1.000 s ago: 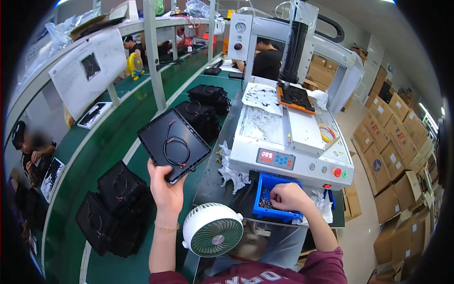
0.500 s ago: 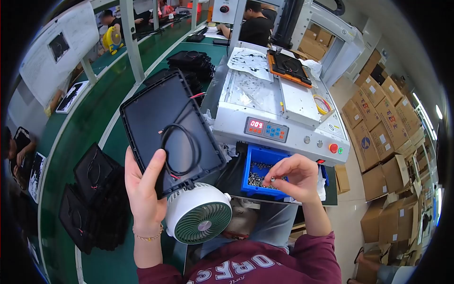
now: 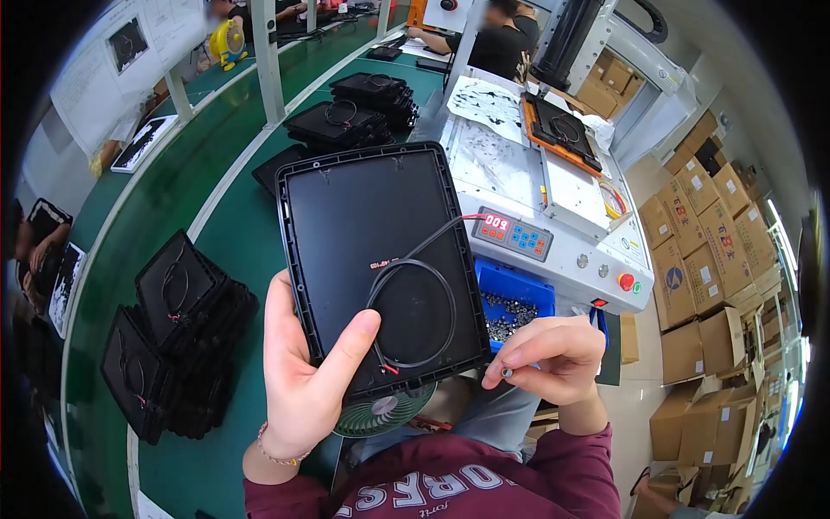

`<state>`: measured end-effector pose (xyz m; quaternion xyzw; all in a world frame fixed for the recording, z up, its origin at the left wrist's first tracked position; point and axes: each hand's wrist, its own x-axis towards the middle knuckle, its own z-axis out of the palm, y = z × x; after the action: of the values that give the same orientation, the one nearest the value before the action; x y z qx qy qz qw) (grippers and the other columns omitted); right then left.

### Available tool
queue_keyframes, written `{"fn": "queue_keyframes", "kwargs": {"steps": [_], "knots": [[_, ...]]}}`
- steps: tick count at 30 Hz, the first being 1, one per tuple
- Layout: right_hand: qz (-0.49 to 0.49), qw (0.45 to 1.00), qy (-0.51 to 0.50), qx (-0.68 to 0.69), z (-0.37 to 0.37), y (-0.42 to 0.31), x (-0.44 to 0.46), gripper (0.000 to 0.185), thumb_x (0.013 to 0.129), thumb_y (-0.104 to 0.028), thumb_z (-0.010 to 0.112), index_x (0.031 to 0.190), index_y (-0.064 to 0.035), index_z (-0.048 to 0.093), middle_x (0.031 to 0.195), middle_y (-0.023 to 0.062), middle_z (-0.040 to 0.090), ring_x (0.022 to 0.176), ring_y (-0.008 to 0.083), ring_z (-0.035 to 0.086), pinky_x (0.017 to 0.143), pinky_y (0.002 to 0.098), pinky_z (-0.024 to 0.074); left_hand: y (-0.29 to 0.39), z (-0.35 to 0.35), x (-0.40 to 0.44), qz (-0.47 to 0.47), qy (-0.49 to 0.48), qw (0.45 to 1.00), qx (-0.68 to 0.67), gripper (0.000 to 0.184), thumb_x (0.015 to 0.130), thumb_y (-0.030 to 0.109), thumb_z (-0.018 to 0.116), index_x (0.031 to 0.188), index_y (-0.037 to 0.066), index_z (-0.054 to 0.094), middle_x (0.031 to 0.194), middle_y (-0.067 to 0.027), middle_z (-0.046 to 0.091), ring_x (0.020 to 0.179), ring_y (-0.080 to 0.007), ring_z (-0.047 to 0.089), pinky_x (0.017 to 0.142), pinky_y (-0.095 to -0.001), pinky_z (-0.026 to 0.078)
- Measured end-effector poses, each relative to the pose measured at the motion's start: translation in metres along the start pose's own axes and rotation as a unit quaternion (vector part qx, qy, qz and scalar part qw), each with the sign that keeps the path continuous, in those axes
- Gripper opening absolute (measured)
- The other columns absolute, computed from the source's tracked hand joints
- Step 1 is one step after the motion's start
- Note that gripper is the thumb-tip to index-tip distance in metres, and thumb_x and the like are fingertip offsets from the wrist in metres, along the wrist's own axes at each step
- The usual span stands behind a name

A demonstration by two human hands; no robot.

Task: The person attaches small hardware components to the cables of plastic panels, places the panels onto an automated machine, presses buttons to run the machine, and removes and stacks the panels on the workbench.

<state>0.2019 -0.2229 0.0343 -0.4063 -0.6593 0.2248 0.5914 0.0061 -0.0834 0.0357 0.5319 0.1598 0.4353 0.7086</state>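
My left hand (image 3: 316, 372) grips a black rectangular panel (image 3: 346, 216) by its lower left edge, the thumb lying across its face. A coiled black cable (image 3: 451, 303) with red ends rests on the panel. Close to the panel's lower right corner, my right hand (image 3: 553, 359) pinches a small metal part (image 3: 507, 373) between thumb and fingers. Behind that hand is a blue bin (image 3: 540, 294) holding many small metal parts (image 3: 506, 316), partly hidden by the panel and hand.
A white machine (image 3: 562, 246) with a control panel holds another black panel in an orange fixture (image 3: 540, 134). Stacked black panels (image 3: 177, 285) stand at left, more (image 3: 337, 121) behind. A fan (image 3: 385, 415) sits below the held panel. Co-workers (image 3: 497, 43) sit farther back.
The held panel has come up and to the right, turned more upright and facing me. My right hand has left the bin with a small metal part.
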Motion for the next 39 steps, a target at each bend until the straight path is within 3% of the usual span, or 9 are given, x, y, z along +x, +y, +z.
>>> {"fn": "queue_keyframes", "kwargs": {"steps": [6, 12, 13, 14, 20, 22, 29, 35, 39], "knots": [[0.002, 0.999, 0.01, 0.042, 0.002, 0.004, -0.002, 0.019, 0.077, 0.015, 0.063, 0.095, 0.0092, 0.065, 0.083, 0.0219, 0.068, 0.074, 0.0275, 0.07, 0.064, 0.0333, 0.059, 0.001, 0.0, 0.0, -0.003, 0.02, 1.0, -0.005, 0.044, 0.09, -0.001, 0.06, 0.127, -0.003, 0.037, 0.118, -0.0131, 0.056, 0.103, -0.0145, 0.058, 0.09, -0.0275, 0.048], [-0.002, 0.999, 0.039, 0.025, 0.007, 0.001, 0.0, 0.017, 0.077, 0.014, 0.062, 0.094, 0.0097, 0.064, 0.083, 0.0231, 0.067, 0.071, 0.0286, 0.07, 0.062, 0.0345, 0.0598, -0.004, 0.011, 0.004, 0.123, 0.04, 0.991, 0.017, 0.057, 0.088, -0.005, 0.059, 0.138, -0.001, 0.032, 0.126, -0.0133, 0.053, 0.115, -0.0183, 0.052, 0.098, -0.0312, 0.042], [-0.008, 0.999, 0.037, 0.0, 0.007, -0.001, 0.002, 0.018, 0.078, 0.015, 0.062, 0.094, 0.0094, 0.064, 0.084, 0.0226, 0.067, 0.072, 0.0281, 0.07, 0.062, 0.0341, 0.0597, 0.0, -0.003, 0.009, 0.19, -0.035, 0.951, 0.241, 0.046, 0.086, -0.005, 0.06, 0.13, -0.001, 0.049, 0.124, -0.0131, 0.055, 0.116, -0.0206, 0.052, 0.1, -0.0328, 0.04], [-0.017, 0.999, 0.035, -0.034, 0.008, -0.004, 0.004, 0.02, 0.077, 0.013, 0.064, 0.096, 0.0076, 0.065, 0.087, 0.0202, 0.068, 0.074, 0.0263, 0.07, 0.065, 0.0321, 0.0586, 0.005, -0.007, 0.005, 0.117, -0.066, 0.959, 0.248, 0.028, 0.084, -0.003, 0.063, 0.112, 0.0, 0.063, 0.118, -0.0135, 0.058, 0.112, -0.022, 0.054, 0.098, -0.0324, 0.04], [-0.079, 0.97, 0.012, -0.229, 0.017, -0.017, 0.017, 0.024, 0.075, 0.006, 0.074, 0.098, 0.0007, 0.068, 0.094, 0.0146, 0.069, 0.075, 0.0216, 0.069, 0.066, 0.0276, 0.0563, 0.004, 0.005, -0.011, 0.024, -0.12, 0.967, 0.224, 0.024, 0.08, 0.002, 0.07, 0.103, 0.001, 0.068, 0.109, -0.0135, 0.061, 0.107, -0.0236, 0.055, 0.094, -0.0324, 0.041], [-0.072, 0.97, 0.023, -0.232, 0.024, -0.018, 0.015, 0.024, 0.074, 0.005, 0.074, 0.097, 0.0001, 0.069, 0.094, 0.0143, 0.069, 0.073, 0.0217, 0.069, 0.064, 0.0275, 0.0564, 0.004, 0.005, -0.01, 0.087, -0.156, 0.947, 0.266, 0.022, 0.081, 0.0, 0.067, 0.103, -0.001, 0.068, 0.105, -0.0126, 0.065, 0.103, -0.0192, 0.059, 0.092, -0.0298, 0.044], [-0.064, 0.957, 0.039, -0.281, 0.036, -0.02, 0.014, 0.025, 0.072, 0.006, 0.075, 0.096, 0.0014, 0.068, 0.094, 0.0134, 0.067, 0.075, 0.0225, 0.067, 0.065, 0.0279, 0.0549, 0.001, 0.008, -0.013, 0.105, -0.171, 0.95, 0.239, 0.022, 0.081, -0.002, 0.065, 0.103, 0.0, 0.071, 0.117, -0.0165, 0.059, 0.108, -0.0249, 0.057, 0.096, -0.0345, 0.042], [-0.168, 0.904, 0.009, -0.394, 0.03, -0.008, 0.016, 0.033, 0.065, 0.003, 0.076, 0.097, -0.0005, 0.068, 0.096, 0.0096, 0.062, 0.074, 0.0217, 0.059, 0.062, 0.0289, 0.0467, -0.002, 0.008, -0.015, 0.096, -0.17, 0.959, 0.208, 0.019, 0.081, -0.004, 0.065, 0.098, 0.0, 0.073, 0.115, -0.017, 0.061, 0.113, -0.0273, 0.053, 0.098, -0.0368, 0.04], [-0.2, 0.911, 0.047, -0.357, 0.036, -0.009, 0.019, 0.031, 0.063, 0.009, 0.078, 0.088, -0.0027, 0.063, 0.089, 0.0088, 0.055, 0.075, 0.0243, 0.061, 0.063, 0.0322, 0.0501, 0.0, 0.006, -0.013, 0.087, -0.179, 0.953, 0.227, 0.019, 0.079, -0.003, 0.067, 0.096, 0.002, 0.074, 0.115, -0.0181, 0.061, 0.115, -0.0278, 0.052, 0.098, -0.0372, 0.04]]}}
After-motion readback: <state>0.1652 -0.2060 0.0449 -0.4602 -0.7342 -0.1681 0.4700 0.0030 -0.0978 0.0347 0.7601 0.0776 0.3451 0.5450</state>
